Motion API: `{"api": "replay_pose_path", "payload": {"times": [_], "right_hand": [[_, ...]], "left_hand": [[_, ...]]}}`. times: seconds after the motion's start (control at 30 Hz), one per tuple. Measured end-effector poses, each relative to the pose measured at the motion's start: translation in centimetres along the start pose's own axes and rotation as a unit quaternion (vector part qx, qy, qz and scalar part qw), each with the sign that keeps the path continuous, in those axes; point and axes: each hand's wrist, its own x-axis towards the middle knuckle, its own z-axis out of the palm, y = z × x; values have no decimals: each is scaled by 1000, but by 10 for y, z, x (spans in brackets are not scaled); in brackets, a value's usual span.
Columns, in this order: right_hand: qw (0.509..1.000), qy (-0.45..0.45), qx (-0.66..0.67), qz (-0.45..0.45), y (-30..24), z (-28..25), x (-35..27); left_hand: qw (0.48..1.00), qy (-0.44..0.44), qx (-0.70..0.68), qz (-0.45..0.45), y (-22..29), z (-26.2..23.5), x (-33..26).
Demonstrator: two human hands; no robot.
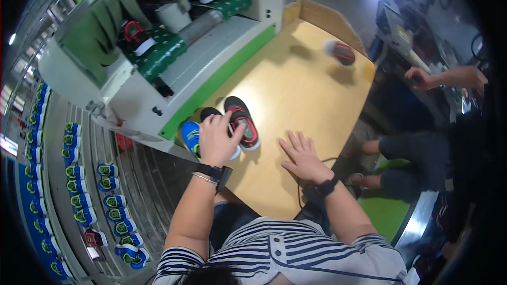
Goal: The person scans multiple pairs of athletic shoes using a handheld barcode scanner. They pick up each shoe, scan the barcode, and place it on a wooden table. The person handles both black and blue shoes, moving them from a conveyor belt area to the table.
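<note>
My left hand is closed over a dark shoe, which it mostly covers; only its rounded toe and a strip of white sole show. My thumb and forefinger reach the black sneaker with red trim beside it, which lies on the tan table. Just left of that hand sits a blue shoe with yellow-green trim. My right hand lies flat on the tabletop with its fingers spread, holding nothing. Toward the table's far right, a blurred dark red shoe appears above its shadow.
Ahead on the left, a machine carries two black-and-red shoes on green conveyor belts. Racks of blue shoes stand at left. A cardboard edge borders the table's far end. At right are a co-worker's hand and legs.
</note>
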Motion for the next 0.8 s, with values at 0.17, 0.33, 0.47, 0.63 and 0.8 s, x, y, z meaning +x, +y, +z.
{"api": "replay_pose_path", "payload": {"times": [0.17, 0.33, 0.47, 0.63, 0.8], "right_hand": [[999, -31, 1, 27, -5, -9, 2], [1000, 13, -3, -5, -5, -21, -2], [959, -17, 263, 103, 31, -68, 56], [913, 400, 10, 78, 151, -140, 182], [919, 312, 25, 241, 171, -160, 234]], "left_hand": [[1000, -2, 7, 0, 2, 3, 0], [1000, -7, 10, -11, 3, 4, -1], [1000, -17, 15, -17, 3, 0, -1], [999, -37, -4, -17, 8, -2, 7], [1000, -24, -8, -7, 2, -2, 5]]}}
